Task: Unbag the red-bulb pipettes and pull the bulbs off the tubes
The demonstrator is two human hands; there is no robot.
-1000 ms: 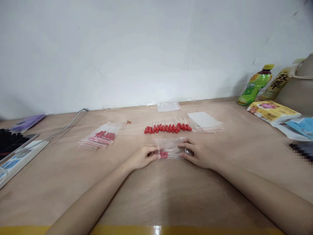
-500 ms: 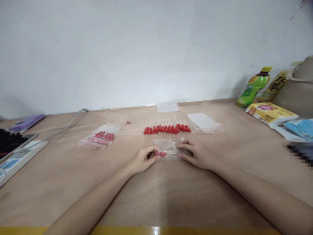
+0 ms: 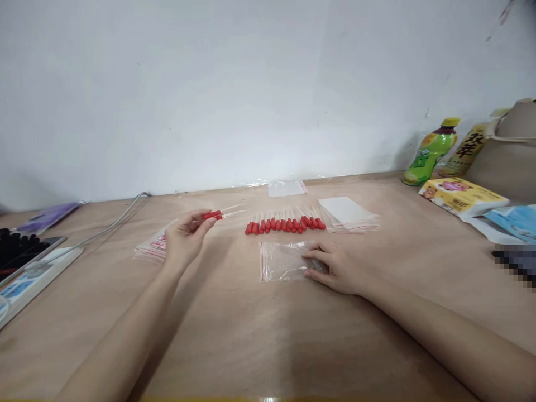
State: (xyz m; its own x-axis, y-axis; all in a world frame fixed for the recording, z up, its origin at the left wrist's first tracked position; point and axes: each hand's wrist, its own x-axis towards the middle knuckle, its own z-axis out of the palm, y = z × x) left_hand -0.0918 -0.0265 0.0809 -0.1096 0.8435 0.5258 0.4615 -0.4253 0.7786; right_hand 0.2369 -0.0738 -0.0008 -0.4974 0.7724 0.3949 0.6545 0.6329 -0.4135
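Observation:
Raised above the table at left, my left hand [image 3: 186, 237] pinches a few red-tipped sticks [image 3: 213, 215] by their red ends, thin pale shafts pointing right. My right hand [image 3: 341, 268] rests with its fingers apart on the right end of a clear zip bag [image 3: 282, 261], which lies flat with nothing red inside. A row of several red-tipped sticks [image 3: 288, 225] lies behind this bag. Partly hidden by my left hand are filled bags [image 3: 151, 248]. A stack of flat bags [image 3: 349, 214] lies behind my right hand.
One more bag [image 3: 287, 188] lies by the wall. At right are a green bottle [image 3: 431, 153], a yellow tissue pack [image 3: 463, 196], a blue packet [image 3: 515, 220] and a dark pixelated item [image 3: 517, 262]. A power strip [image 3: 39, 285] with its cable sits at left.
My left hand has moved up and left from the clear bag, now holding red-tipped sticks. The red pieces seen in the bag are gone from it. My right hand has stayed at the bag.

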